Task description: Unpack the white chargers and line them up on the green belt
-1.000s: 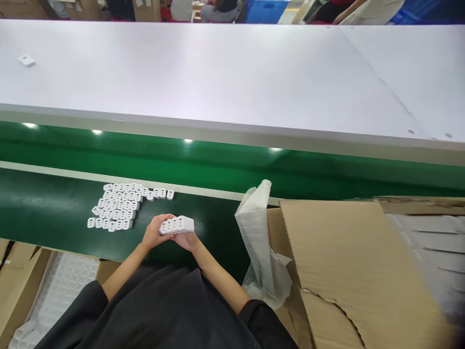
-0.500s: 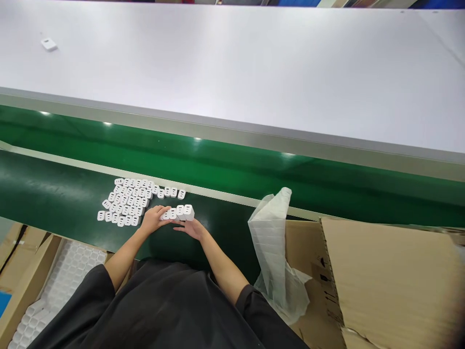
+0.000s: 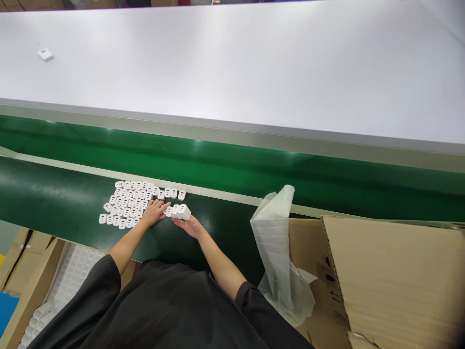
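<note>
Several small white plastic parts (image 3: 127, 203) stand in rows on the dark green belt (image 3: 54, 194). My left hand (image 3: 155, 212) lies flat with fingers stretched out, touching the right end of that group. My right hand (image 3: 189, 226) is open, palm turned toward a short row of white parts (image 3: 178, 210), its fingers against the row's near side. Both hands flank this row on the belt.
A grey table top (image 3: 232, 72) lies beyond the belt, with one small white part (image 3: 45, 54) at far left. An open cardboard box (image 3: 381, 281) with a white plastic liner (image 3: 276, 242) stands at right. A white cell tray (image 3: 69, 281) sits in a box lower left.
The row of parts, held up in both hands a second ago, now rests on the belt. Both hands have opened and moved left toward the group.
</note>
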### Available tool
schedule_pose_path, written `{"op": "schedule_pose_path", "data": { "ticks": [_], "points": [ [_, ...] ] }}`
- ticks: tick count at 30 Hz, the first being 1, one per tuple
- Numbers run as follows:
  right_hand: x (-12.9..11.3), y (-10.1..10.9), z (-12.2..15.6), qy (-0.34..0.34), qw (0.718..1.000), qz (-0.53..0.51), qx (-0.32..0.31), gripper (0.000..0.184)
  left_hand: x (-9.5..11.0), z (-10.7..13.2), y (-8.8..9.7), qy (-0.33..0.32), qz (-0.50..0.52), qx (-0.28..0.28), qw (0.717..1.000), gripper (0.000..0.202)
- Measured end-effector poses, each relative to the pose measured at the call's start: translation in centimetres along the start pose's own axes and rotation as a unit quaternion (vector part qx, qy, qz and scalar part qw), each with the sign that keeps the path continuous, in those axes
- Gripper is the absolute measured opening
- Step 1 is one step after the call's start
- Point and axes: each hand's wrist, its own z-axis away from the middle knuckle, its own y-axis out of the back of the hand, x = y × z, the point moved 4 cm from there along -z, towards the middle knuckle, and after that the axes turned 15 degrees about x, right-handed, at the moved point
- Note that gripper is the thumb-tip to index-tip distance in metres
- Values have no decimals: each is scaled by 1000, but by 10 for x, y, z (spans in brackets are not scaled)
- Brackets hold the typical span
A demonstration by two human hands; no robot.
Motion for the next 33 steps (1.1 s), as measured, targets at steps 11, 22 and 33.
{"op": "schedule_pose_path", "data": {
  "ticks": [11, 22, 33],
  "points": [
    [-15, 6, -4, 10, 999, 14, 33, 30, 13, -1, 5, 15, -21, 20, 999, 52],
    [-28, 25, -7, 37, 994, 42, 91, 31, 23, -25, 13, 52, -34, 34, 997, 45],
    [-22, 16, -7, 21, 991, 106, 73, 36, 48, -23, 6, 17, 1, 31, 999, 43]
  ]
}}
